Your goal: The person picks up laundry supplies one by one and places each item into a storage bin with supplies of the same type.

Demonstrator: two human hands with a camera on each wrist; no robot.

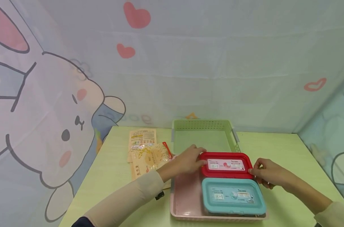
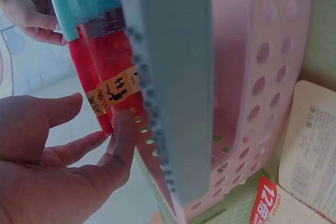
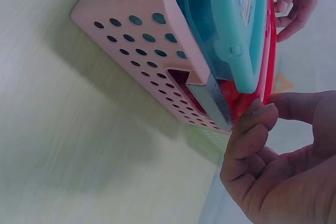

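Observation:
My left hand (image 1: 190, 159) holds the left end of a red lidded plastic box (image 1: 226, 171). In the left wrist view its fingers (image 2: 123, 135) are against the box's end, and the thumb is above the lid. At the other end, my right hand (image 1: 269, 172) pinches the red lid's rim between thumb and fingers (image 3: 252, 124). The red box is in the right rear part of a pink basket (image 1: 186, 201), tight behind a teal lidded box (image 1: 232, 201). Whether it rests on the basket's floor is hidden.
Behind the pink basket is a light green basket (image 1: 200, 138). To the left, tan printed packets (image 1: 149, 160) lie overlapping on the pale green table (image 1: 104, 189). A grey handle (image 2: 178, 93) spans the pink basket's side. A printed cloth (image 1: 217, 63) hangs behind.

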